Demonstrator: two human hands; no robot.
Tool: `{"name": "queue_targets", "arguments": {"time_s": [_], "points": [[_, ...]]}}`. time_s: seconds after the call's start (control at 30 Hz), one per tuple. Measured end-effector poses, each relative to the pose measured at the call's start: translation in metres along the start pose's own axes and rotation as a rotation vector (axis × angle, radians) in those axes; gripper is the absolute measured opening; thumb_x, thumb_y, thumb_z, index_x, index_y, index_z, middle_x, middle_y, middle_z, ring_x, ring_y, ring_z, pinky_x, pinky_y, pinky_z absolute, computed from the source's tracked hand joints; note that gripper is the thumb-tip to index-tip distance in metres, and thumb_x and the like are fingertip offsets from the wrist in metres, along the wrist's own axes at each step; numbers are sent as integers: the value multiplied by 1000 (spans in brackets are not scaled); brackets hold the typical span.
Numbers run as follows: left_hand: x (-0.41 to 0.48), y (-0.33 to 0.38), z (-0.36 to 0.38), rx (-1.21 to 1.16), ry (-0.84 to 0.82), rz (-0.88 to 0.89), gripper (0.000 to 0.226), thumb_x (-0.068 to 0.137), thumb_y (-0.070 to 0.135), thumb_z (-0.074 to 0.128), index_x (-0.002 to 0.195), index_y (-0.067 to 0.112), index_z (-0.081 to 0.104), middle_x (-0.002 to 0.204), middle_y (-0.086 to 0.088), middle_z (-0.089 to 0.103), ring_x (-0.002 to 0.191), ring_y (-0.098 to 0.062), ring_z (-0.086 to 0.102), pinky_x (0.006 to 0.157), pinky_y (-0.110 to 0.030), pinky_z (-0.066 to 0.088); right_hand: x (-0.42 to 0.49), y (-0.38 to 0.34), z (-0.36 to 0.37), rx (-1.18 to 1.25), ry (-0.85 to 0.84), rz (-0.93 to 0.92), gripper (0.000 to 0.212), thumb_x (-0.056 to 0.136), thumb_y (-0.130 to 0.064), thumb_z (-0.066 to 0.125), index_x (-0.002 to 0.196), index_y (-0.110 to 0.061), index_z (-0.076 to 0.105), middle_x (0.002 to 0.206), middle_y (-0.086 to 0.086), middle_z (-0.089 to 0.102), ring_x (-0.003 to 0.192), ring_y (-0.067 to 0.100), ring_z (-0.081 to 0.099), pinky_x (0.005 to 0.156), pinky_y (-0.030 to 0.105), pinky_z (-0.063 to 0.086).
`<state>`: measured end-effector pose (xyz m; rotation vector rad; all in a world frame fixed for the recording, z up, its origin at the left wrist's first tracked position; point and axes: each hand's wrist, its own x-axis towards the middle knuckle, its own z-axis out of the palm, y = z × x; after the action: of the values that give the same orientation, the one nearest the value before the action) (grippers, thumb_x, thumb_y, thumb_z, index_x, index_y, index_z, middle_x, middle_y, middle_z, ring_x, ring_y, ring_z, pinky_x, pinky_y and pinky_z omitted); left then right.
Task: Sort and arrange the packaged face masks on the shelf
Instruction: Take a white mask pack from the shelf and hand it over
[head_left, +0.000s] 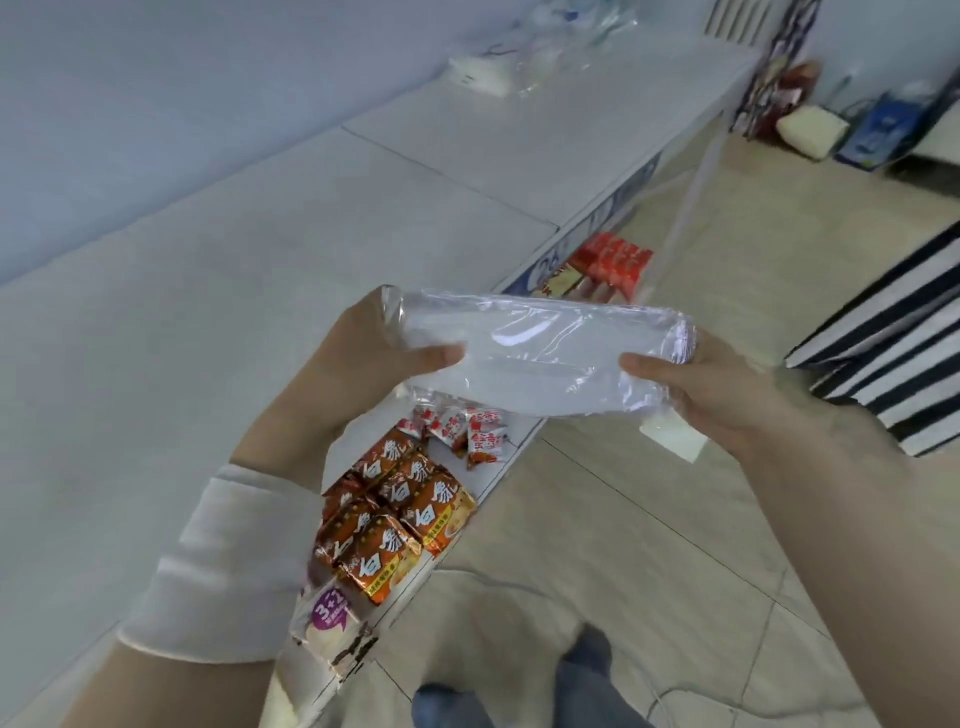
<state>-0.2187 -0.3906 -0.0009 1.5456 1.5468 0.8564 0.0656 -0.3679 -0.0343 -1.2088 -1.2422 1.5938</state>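
Mask pack (540, 358) held level in the air between both hands, over the shelf's (260, 291) front edge; left hand (363, 358) clamped on its left end, right hand (711, 384) on its right.

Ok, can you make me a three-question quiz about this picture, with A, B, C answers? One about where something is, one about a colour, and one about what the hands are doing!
1. Where are the other masks?
A. at the far end of the top shelf
B. on the floor
C. in a basket

2. What colour are the noodle packs on the lower shelf?
A. green
B. orange-brown
C. blue

3. What is happening with the mask pack?
A. it lies on the shelf
B. one hand holds it
C. both hands hold it

Answers:
1 A, the clear packets sit far down the white shelf.
2 B, their wrappers are orange-brown with white writing.
3 C, the left hand grips one end and the right hand the other, above the shelf edge.
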Motion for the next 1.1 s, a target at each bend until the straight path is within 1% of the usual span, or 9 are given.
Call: {"name": "queue_targets", "arguments": {"time_s": [0.1,0.17,0.23,0.37,0.5,0.57,0.7,1.03,1.1], "points": [[37,22,65,4,-99,28,38,76,27,76,108,28,56,101,10,60,91,-2,57,67,-3,42,-19,5,-61,42,76,18,64,61,-25,83,119,-10,60,113,7,68,107,24,64,93,37,51],[63,36,115,-37,-155,3,45,78,24,74,117,24,51,98,12,55,91,-2,54,65,-1,40,-28,9,-104,72,189,-24,28,76,-6,71,100,-13,59,83,-11,74,86,1,68,82,20,54],[82,48,164,-61,-211,-24,62,74,33,77,126,19,47,92,16,47,88,-2,47,67,-2,35,-39,18,-146,78,363,-62,30,80,13,57,86,-16,52,58,-24,66,62,-14,61,60,5,48],[114,58,262,-160,-346,-166,37,70,37,80,97,29,56,90,16,58,85,0,56,64,-11,44,-55,60,-232,129,481,136,28,78,2,67,105,-4,63,94,2,74,92,17,70,74,21,56],[136,53,338,-154,-507,-234,74,55,46,85,120,22,59,114,4,67,105,-15,64,96,-41,49,-75,89,-284,206,672,235,20,81,4,63,78,-13,54,55,-11,64,59,0,63,52,7,47],[148,50,366,-147,-578,-268,69,64,37,84,125,22,56,117,7,66,107,-12,62,99,-40,47,-78,102,-303,221,703,285,19,81,2,65,81,-13,54,59,-11,65,51,-2,61,51,8,46],[181,44,413,-136,-693,-321,55,69,30,81,118,18,61,110,3,70,103,-16,66,96,-40,50,-63,129,-343,257,740,384,26,76,0,71,97,-11,62,98,6,72,79,10,71,67,21,53],[318,69,489,-238,-732,-405,43,78,14,76,118,16,60,112,-1,70,102,-17,67,89,-30,52,43,103,-458,209,821,481,34,70,-7,78,101,-7,63,94,7,72,85,23,69,81,36,52],[348,79,501,-261,-724,-439,42,78,14,75,117,14,61,109,-2,71,99,-18,68,88,-32,53,67,91,-479,229,826,477,29,72,-4,75,99,-7,64,90,6,73,80,20,70,71,30,55]]}}
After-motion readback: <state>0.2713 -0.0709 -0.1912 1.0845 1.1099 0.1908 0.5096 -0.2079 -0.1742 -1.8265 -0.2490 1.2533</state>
